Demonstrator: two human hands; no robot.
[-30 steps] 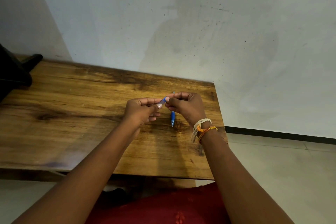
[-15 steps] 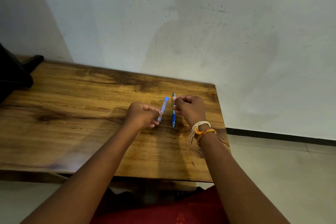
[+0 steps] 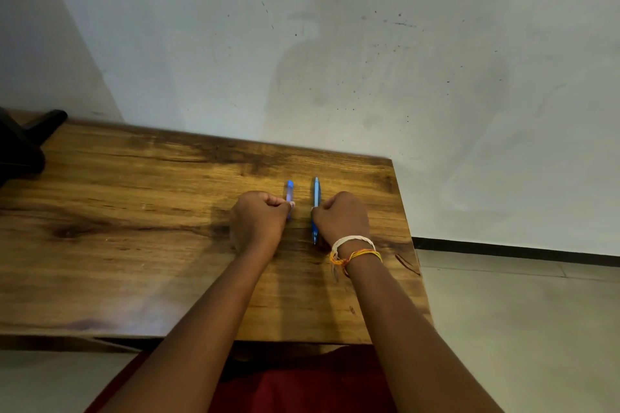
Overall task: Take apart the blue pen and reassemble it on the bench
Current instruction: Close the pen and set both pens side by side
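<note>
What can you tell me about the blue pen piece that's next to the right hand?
The pen body is a slim blue plastic barrel, opaque, with a darker blue section near its tip, which points toward the person. It lies roughly straight, end toward the wall, low on the wooden bench. The right hand grips its middle in a closed fist, hiding that part. The cap piece sits parallel to its left, apart.

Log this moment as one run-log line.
phase: pen apart | left hand: shut on cap | right hand: shut on pen body | both pieces low over bench, side by side, apart
</note>
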